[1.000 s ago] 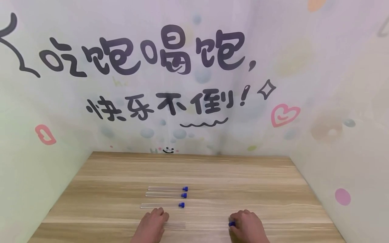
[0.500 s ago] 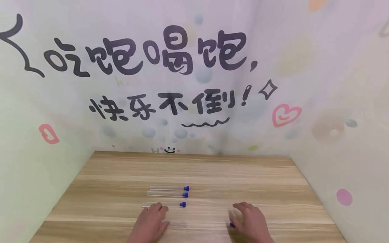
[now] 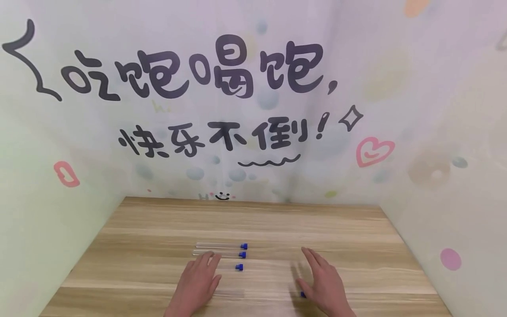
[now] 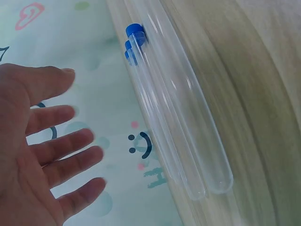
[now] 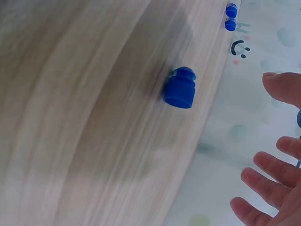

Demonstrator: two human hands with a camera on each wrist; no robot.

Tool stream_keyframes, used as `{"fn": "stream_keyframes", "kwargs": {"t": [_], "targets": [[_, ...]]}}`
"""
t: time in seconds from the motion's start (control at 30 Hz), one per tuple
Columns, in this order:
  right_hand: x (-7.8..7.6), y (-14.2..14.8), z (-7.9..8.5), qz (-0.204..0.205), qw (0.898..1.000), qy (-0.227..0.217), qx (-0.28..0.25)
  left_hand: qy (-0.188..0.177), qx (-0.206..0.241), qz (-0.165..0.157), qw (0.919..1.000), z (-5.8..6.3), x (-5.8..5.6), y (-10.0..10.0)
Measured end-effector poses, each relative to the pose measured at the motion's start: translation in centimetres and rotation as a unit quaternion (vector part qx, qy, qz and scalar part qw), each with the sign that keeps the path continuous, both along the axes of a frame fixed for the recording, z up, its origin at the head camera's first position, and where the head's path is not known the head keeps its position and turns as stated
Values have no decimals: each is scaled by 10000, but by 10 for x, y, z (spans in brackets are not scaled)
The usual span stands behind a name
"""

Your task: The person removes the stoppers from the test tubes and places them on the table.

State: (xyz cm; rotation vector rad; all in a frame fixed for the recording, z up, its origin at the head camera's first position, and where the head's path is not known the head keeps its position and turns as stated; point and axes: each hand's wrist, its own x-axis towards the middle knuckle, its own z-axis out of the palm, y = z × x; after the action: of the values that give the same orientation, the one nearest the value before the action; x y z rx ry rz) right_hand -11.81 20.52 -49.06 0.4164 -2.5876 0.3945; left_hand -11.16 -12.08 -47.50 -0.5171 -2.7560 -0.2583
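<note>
My left hand [image 3: 196, 279] is above the table with its fingers spread and straight, as the left wrist view shows. It overlaps the nearest of three clear test tubes with blue stoppers [image 3: 239, 267], which lie side by side. A clear tube without a stopper [image 4: 197, 117] lies closest in the left wrist view; its other end runs out of that frame. My right hand [image 3: 326, 281] hovers with fingers extended and holds nothing. A loose blue stopper [image 5: 179, 89] rests on the wood by its thumb, partly covered in the head view.
The wood-grain table [image 3: 317, 224] reaches back to a pale printed wall [image 3: 253, 180] with black lettering. Side walls [image 3: 447, 198] stand at the left and right edges.
The right hand has let go of the blue stopper, straightened its fingers and moved forward. The left hand's fingers have also stretched out and moved forward over the nearest stoppered tube.
</note>
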Motion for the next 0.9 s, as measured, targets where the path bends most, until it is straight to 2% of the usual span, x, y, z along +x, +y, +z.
{"fn": "stream_keyframes", "kwargs": {"t": [0.13,0.43,0.63,0.9], "targets": [[-1,-5,0,90,9998,162,-9,219,7,78,9997,0,-1,0],[-2,-19,-3,247,9993,287,-17,178,55,195,9996,-2,-2,2],[-3,-26,-2,252,9996,158,-32,299,84,166,9994,-4,-4,4],[-5,-37,-1,308,9995,94,29,358,-144,156,9991,-7,-6,5]]}}
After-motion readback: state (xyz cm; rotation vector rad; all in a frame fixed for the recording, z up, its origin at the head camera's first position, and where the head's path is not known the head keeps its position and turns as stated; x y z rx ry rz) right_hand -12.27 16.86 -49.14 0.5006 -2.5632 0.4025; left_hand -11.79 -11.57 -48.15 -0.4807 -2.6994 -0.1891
